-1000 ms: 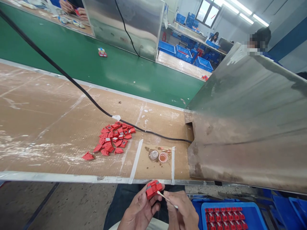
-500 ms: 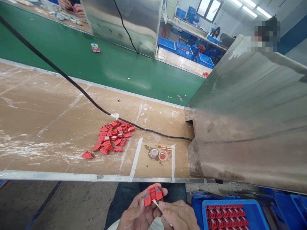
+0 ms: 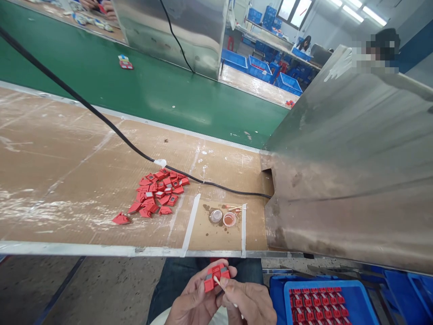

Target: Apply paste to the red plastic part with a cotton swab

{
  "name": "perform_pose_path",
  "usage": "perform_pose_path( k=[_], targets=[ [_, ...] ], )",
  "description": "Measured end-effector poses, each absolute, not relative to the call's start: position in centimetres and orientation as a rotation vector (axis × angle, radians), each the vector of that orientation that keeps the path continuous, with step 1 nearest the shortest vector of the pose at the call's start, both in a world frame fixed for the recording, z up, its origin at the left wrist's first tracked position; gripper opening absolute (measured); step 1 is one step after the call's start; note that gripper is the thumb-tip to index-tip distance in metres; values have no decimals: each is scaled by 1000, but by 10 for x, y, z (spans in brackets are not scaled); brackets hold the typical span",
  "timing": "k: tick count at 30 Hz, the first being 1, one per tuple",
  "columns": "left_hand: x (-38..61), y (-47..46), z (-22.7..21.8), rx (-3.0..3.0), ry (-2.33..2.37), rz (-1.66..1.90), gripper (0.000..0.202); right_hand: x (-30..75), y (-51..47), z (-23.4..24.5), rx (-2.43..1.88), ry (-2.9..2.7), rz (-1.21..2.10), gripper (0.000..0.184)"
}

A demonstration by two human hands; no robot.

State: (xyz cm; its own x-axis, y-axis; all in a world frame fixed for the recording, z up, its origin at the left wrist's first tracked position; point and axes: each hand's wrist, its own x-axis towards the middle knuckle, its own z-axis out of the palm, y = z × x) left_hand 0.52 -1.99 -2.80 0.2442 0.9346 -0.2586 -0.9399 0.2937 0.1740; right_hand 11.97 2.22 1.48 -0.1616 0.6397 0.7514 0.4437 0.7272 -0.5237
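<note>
Left hand (image 3: 196, 300) gripping red plastic part (image 3: 216, 276), right hand (image 3: 248, 303) pinching what looks like a cotton swab (image 3: 220, 285), tip touching part

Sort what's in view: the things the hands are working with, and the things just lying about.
In hand:
left hand grips a red part
right hand puts a swab to it

Lying about:
pile of red parts
two small dishes
black cable
blue bin of red parts

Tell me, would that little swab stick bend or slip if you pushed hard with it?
Probably it bends: the swab stick is very thin, pinched in the right hand. It looks light, likely easy to drop. Its tip touches the red part in the left hand, so a hard push might flex or snap it.
</note>
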Motion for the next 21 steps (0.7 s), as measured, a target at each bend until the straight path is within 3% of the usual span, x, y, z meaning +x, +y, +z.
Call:
perform_pose_path(
  k=[21],
  targets=[
    [8,-19,-24,-49,337,1288,44,116,25,17,-931,-1768,259,13]
  ],
)
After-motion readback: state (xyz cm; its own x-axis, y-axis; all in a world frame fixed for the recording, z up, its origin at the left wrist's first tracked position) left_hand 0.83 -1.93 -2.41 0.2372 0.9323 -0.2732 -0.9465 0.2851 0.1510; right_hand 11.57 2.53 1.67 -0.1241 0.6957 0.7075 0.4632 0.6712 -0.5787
